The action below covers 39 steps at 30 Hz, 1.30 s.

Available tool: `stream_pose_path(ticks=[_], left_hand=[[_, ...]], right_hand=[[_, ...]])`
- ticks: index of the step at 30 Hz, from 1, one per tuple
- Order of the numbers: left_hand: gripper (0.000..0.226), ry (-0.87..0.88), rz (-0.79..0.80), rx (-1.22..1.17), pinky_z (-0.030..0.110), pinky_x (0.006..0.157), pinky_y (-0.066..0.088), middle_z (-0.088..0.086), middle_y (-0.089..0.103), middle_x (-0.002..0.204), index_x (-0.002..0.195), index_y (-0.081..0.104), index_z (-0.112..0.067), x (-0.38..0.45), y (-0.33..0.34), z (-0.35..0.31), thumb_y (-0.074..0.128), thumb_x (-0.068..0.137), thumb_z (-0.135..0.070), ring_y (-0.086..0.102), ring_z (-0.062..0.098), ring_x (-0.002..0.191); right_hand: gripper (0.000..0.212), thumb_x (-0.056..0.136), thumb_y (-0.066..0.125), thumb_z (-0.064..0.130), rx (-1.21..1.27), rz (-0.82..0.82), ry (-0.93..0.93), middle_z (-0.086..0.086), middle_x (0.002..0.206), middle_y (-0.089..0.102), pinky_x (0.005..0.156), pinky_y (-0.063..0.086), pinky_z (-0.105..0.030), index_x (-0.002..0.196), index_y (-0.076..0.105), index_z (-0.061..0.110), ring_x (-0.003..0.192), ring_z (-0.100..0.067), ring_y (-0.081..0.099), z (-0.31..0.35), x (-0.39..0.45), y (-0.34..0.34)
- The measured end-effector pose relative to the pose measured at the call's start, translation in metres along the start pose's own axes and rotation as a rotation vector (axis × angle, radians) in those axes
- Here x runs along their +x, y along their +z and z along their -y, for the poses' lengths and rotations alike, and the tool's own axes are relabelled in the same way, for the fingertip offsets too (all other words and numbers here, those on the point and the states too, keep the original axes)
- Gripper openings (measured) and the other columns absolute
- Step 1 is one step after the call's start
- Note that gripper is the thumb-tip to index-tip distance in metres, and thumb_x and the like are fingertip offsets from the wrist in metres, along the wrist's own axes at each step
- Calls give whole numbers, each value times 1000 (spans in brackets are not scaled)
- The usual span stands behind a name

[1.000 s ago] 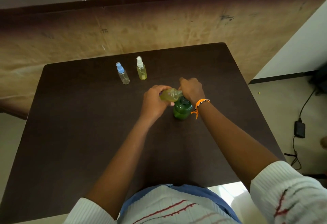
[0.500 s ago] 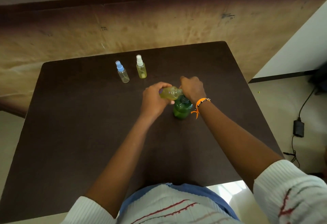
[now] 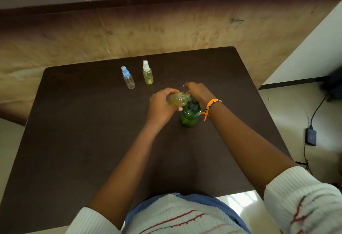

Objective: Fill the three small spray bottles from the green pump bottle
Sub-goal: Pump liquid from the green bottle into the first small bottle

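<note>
Holding: left hand (image 3: 160, 107), grip clamped on an uncapped small spray bottle (image 3: 177, 99), yellow-green contents, tipped on its side with its neck at the pump head of the green pump bottle (image 3: 189, 116). Right hand (image 3: 198, 92) rests over that pump head; whether its grip is closed cannot be told. Green pump bottle upright, mid-tabletop (image 3: 74, 141). Far side, upright, side by side: blue-capped spray bottle (image 3: 128, 78), clear; white-capped spray bottle (image 3: 147, 73), yellowish. Orange bracelet (image 3: 210, 107) on right wrist.

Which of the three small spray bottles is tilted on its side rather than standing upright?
The uncapped bottle in the left hand; the blue-capped and white-capped bottles stand upright.
</note>
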<state>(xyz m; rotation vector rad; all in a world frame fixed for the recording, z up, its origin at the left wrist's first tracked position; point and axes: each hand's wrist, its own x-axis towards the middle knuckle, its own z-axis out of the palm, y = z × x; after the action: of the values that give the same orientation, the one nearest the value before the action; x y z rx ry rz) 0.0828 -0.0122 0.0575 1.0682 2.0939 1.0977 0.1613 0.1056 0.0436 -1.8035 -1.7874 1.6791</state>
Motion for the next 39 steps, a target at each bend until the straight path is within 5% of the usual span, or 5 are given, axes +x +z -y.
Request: stream_pose_path(ticks=[10,18,25,33,39], left_hand=[[47,-27,-2,18,17,77,45,-8,66,93,102,68,-19,1,4,0,82,59,-7,60,9,91],[48,-6,0,5,10,72,43,-6,69,96,104,68,-18,0,0,-2,82,59,-7,60,8,90],[61,-34,-10,-16,18,83,44,-4,67,106,116,62,-17,0,2,-2,82,59,-5,59,7,95],[63,-35,3,-20,10,77,40,-3,66,107,118,60,-16,0,2,0,82,59,-4,57,6,95],[63,-9,5,-19,18,85,42,-3,65,104,117,61,-16,0,0,-2,82,58,-5,58,8,96]], right_hand=[[74,70,41,58,51,-179,-52,-14,118,67,96,49,-43,115,69,6,106,-33,62,-5,-9,3],[79,70,46,64,37,-72,-16,-14,124,64,102,46,-46,118,67,6,111,-33,60,-4,-7,-2],[59,85,46,51,30,-136,-54,-15,120,65,91,47,-39,115,68,4,105,-32,61,-8,-1,0],[58,81,45,44,-7,-128,-34,-14,122,65,88,47,-37,117,67,5,106,-33,61,-5,-3,1],[31,91,54,33,95,4,11,-14,102,66,70,47,-33,92,66,5,86,-28,60,-5,4,-2]])
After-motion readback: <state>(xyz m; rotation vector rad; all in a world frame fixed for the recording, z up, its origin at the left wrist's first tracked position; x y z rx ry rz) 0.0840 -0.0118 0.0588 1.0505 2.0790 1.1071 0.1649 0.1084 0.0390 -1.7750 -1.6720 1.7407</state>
